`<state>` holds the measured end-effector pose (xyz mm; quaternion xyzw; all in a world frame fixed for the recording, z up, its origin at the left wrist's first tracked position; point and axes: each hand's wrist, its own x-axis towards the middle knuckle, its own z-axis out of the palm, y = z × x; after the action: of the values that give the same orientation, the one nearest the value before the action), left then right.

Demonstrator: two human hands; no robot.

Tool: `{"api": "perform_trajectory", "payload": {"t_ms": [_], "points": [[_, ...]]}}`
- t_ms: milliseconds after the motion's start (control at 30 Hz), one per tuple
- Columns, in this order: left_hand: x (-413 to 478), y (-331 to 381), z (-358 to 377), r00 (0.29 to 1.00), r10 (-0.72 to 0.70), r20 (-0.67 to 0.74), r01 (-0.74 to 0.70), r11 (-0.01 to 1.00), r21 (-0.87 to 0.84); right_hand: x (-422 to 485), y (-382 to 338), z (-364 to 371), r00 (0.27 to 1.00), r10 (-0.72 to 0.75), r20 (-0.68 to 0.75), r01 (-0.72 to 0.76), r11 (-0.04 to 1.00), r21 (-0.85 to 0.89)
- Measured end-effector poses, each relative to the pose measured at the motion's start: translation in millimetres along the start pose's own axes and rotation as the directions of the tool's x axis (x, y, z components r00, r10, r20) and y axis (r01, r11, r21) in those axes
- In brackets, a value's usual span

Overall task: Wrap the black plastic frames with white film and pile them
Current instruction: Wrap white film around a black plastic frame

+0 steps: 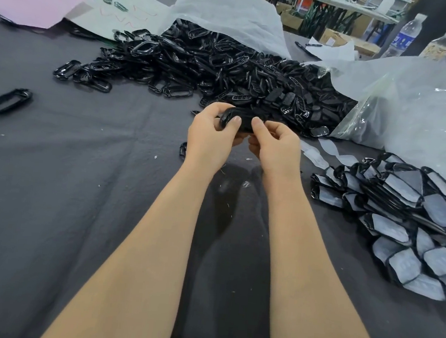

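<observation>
My left hand [211, 135] and my right hand [275, 146] together hold one black plastic frame [244, 121] above the dark table cloth [79, 182], thumbs on top and fingers curled under it. No white film shows on this frame. Just behind my hands lies a big heap of bare black frames [212, 67], spilling from a clear plastic bag. At the right sits a pile of frames wrapped in white film [412, 222]. Loose white film pieces [324, 154] lie between that pile and my right hand.
A single black frame [9, 100] lies alone at the left, another small one [183, 150] by my left wrist. Large clear bags [412, 110] fill the right back. Pink and white sheets [36, 3] lie far left. Water bottles [405, 36] stand at the back right.
</observation>
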<state>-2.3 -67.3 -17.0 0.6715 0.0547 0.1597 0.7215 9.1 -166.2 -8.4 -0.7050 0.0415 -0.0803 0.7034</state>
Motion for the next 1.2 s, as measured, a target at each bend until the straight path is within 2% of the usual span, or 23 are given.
{"api": "perform_trajectory", "payload": {"t_ms": [67,167,233,300,367,467,600,667,767,833,1033,1200], "points": [[0,0,-1,1.0,-0.003,0.011,0.003,1.0,-0.023,0,-1,-1,0.999,0.049,0.023,-0.05,0.997,0.064],[0,3,-2,0.997,-0.062,0.051,0.07,0.982,-0.175,0,-5,-4,0.979,0.15,0.137,-0.182,0.946,0.269],[-1,4,-2,0.993,-0.08,0.085,0.099,0.962,-0.254,0,-6,-5,0.969,0.166,0.185,-0.22,0.919,0.326],[0,4,-3,0.991,-0.082,0.104,0.107,0.959,-0.264,0,-6,-5,0.973,0.154,0.171,-0.203,0.927,0.314],[-1,4,-3,0.991,-0.074,0.11,0.098,0.966,-0.239,0,-4,-4,0.99,0.106,0.096,-0.124,0.971,0.203],[-2,4,-1,0.997,-0.025,0.067,0.032,0.993,-0.112,1,1,-3,1.0,0.009,-0.01,-0.009,1.0,0.021],[-2,2,0,1.0,0.02,0.024,-0.02,1.0,0.023,0,2,-3,0.998,-0.055,-0.029,0.052,0.995,-0.09],[-2,2,0,0.999,-0.004,0.043,0.005,1.0,-0.015,-1,0,-3,1.0,-0.023,-0.006,0.023,0.999,-0.025],[-2,4,-1,0.995,-0.048,0.087,0.061,0.986,-0.154,-1,-3,-4,0.995,0.072,0.071,-0.085,0.976,0.203],[-1,5,-1,0.993,-0.078,0.09,0.096,0.971,-0.22,-1,-4,-5,0.986,0.115,0.122,-0.144,0.951,0.272],[-2,10,-3,0.978,-0.165,0.124,0.198,0.917,-0.346,0,-3,-3,0.982,0.133,0.135,-0.168,0.94,0.296],[-2,11,-5,0.971,-0.186,0.15,0.23,0.896,-0.381,0,-2,-2,0.984,0.123,0.129,-0.155,0.949,0.275]]}}
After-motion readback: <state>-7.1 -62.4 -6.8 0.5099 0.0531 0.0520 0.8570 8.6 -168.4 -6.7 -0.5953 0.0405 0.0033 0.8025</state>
